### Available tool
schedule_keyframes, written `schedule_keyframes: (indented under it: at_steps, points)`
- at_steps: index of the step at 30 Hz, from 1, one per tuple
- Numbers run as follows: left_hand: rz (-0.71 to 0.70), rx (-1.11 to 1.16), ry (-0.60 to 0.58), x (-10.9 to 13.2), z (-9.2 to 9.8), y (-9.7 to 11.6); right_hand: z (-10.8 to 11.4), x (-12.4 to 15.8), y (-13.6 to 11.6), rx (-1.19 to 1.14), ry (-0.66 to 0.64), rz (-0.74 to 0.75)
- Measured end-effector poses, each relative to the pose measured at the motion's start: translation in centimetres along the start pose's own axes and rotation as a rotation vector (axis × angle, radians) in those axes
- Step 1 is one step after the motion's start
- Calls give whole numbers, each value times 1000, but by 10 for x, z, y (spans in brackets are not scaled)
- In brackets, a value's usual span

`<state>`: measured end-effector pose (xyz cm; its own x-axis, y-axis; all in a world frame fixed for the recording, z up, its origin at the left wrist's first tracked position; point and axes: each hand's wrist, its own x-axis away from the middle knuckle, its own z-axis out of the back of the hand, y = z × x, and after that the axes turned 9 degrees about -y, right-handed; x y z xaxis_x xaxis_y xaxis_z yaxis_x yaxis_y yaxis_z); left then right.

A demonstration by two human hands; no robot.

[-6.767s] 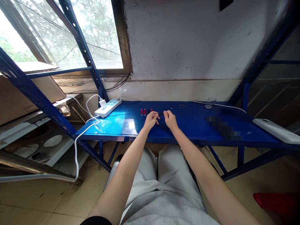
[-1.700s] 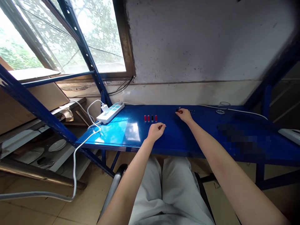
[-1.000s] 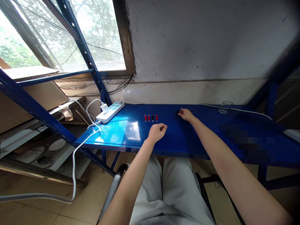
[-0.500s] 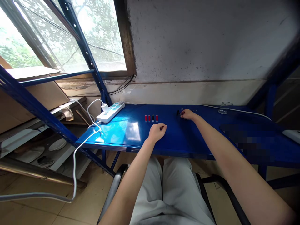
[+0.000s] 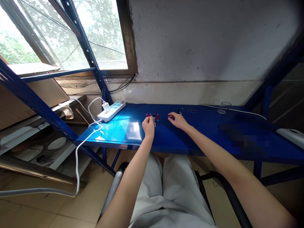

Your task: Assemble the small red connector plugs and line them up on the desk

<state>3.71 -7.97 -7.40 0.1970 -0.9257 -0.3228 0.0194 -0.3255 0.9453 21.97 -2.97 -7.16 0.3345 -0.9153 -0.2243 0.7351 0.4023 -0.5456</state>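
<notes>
My left hand (image 5: 148, 127) is closed, thumb and fingers pinched together, just in front of a short row of small cylinders. Whatever its fingertips hold is too small to make out. The row has red cylinders (image 5: 158, 117) and a black cylinder (image 5: 154, 115); my hand covers the lower parts of some of them. My right hand (image 5: 177, 121) hovers over the blue table to the right of the row, fingers bent and slightly apart, with nothing visible in them. Just behind it lies a small black piece (image 5: 178, 111). Several tiny shiny pieces (image 5: 192, 110) lie farther right.
The blue table (image 5: 133, 144) runs along a wall. A white power strip (image 5: 111, 110) with a plug and cable stands at its left end. Toward the right are a clear glass (image 5: 224, 108), a blurred dark patch (image 5: 244, 139) and a white object (image 5: 291, 137).
My left hand has moved left and forward to the row of cylinders. My right hand has come left, away from the small black piece, which stays on the table. The view has shifted slightly.
</notes>
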Motion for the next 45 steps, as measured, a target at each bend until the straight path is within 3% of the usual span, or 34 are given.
schedule_keyframes:
  at_steps: [3,9,27,31,34,36,40,45]
  points:
    - [9,64,55,-2,1,-2,-23,-8,-20,-51,-35,19]
    - [5,78,67,-4,0,-5,-48,-25,-36,1,-17,-103]
    - [-1,41,20,-2,-1,-6,-57,-33,-41,19,55,-144]
    - [-25,-99,-152,1,-5,-6,-52,-28,-42,-78,142,-86]
    - [-121,-229,-362,5,-7,-5,-42,-18,-40,-195,248,14]
    - [-189,-274,-430,8,-8,-3,-34,-8,-37,-233,333,67]
    - [-217,-273,-432,10,-7,-1,-22,17,-32,-203,473,90]
    - [-230,-219,-375,9,-9,-3,-23,35,-30,14,573,192]
